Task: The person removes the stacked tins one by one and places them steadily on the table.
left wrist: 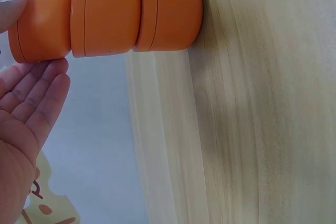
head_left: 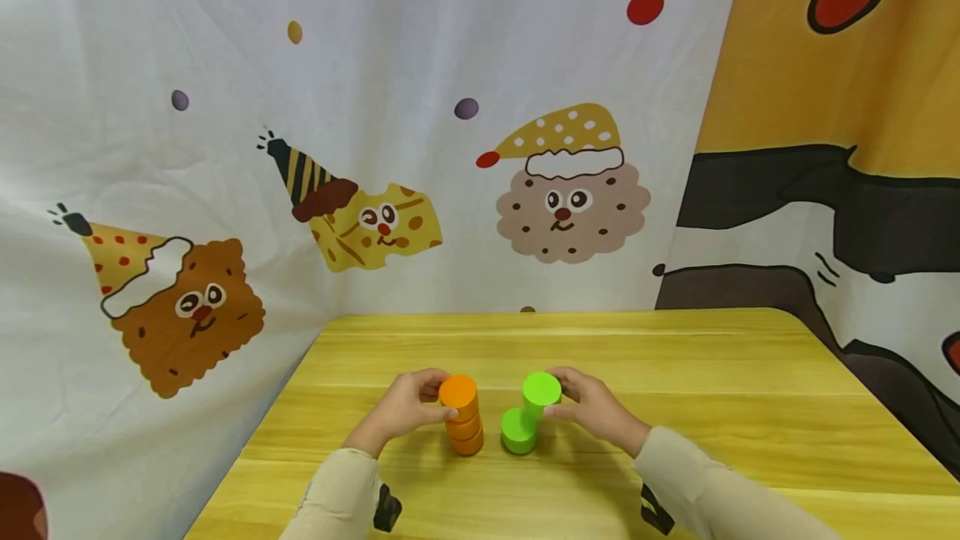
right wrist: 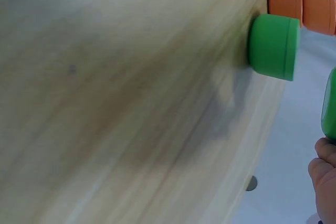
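Note:
Three round orange lidded jars stand in a stack on the table: the top jar (head_left: pixel 458 392), the middle jar (left wrist: pixel 107 14) and the bottom jar (left wrist: pixel 170 14). My left hand (head_left: pixel 403 405) holds the top one from the left, thumb on its near side and fingers on the far side. To the right, my right hand (head_left: pixel 596 408) grips a green jar (head_left: pixel 543 392) between thumb and fingers, above table height. Below and slightly left of it, a second green jar (head_left: pixel 518 432) sits upright on the table, beside the orange stack. In the right wrist view the raised jar is cut off by the frame edge.
Yellow wood-grain table (head_left: pixel 712 407) lies under both hands, with its back edge against a printed cloth (head_left: pixel 420 65). The cloth also hangs along the left side. Dark patterned patches (head_left: pixel 387 508) show beneath the beige sleeves (head_left: pixel 337 486).

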`<state>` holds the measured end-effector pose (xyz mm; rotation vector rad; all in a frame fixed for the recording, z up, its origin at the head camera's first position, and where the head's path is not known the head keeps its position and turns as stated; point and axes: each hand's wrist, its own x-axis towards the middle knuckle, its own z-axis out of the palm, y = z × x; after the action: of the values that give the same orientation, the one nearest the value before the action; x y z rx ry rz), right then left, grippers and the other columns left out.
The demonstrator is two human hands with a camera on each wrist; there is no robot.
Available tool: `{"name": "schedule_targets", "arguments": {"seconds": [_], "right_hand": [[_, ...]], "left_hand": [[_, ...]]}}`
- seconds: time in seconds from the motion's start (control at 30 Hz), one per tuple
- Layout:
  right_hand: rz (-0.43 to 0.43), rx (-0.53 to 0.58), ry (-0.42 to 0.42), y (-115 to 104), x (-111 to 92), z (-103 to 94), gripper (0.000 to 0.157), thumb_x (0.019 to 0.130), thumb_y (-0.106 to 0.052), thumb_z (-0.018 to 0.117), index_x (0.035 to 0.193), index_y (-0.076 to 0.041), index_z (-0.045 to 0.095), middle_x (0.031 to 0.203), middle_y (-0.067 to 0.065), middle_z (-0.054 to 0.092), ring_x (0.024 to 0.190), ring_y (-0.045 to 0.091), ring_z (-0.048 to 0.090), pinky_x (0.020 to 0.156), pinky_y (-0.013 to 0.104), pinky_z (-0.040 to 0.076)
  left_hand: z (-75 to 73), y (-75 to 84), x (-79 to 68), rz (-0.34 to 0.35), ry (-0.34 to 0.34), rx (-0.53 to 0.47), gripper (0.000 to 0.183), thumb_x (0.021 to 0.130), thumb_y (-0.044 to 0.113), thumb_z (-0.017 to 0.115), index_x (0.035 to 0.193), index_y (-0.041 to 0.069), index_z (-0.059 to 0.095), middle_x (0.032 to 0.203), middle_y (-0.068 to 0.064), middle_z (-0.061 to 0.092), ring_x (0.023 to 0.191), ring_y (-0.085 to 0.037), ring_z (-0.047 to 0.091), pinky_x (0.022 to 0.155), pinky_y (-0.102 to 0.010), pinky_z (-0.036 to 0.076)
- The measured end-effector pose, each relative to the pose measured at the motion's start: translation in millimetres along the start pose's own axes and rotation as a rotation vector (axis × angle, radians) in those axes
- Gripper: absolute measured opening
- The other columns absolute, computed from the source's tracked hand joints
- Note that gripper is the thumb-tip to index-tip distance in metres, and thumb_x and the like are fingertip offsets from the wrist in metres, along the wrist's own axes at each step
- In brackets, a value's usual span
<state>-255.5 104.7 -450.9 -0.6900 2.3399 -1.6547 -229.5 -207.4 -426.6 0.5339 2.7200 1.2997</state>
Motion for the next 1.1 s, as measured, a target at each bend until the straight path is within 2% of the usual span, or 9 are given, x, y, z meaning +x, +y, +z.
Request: {"name": "schedule_targets", "arguments": {"seconds": [0.5,1.1], "right_hand": [[0.06,0.001,0.037,19,-10,-0.3,0.06,0.076,-0.022,0.075,0.127,-0.001,0.05,0.127,0.015,0.054,0.124,0.039,0.044,0.102,0.046,0.038],[0.112,0.017,0.035,36,-20,2.0,0.062,0.076,-0.016,0.075,0.126,0.006,0.047,0.125,0.02,0.054,0.122,0.041,0.045,0.097,0.044,0.043]], "left_hand": [[-1.6,3.4,-1.9,-0.021,-0.003,-0.019,0.054,0.079,0.029,0.074,0.121,0.002,0.056,0.113,-0.009,0.061,0.1,-0.024,0.06,0.087,-0.039,0.05],[-2.1,2.9,-2.1,-0.016,-0.006,-0.022,0.052,0.079,0.029,0.074,0.12,0.003,0.057,0.112,-0.008,0.061,0.101,-0.023,0.06,0.088,-0.039,0.05]]}}
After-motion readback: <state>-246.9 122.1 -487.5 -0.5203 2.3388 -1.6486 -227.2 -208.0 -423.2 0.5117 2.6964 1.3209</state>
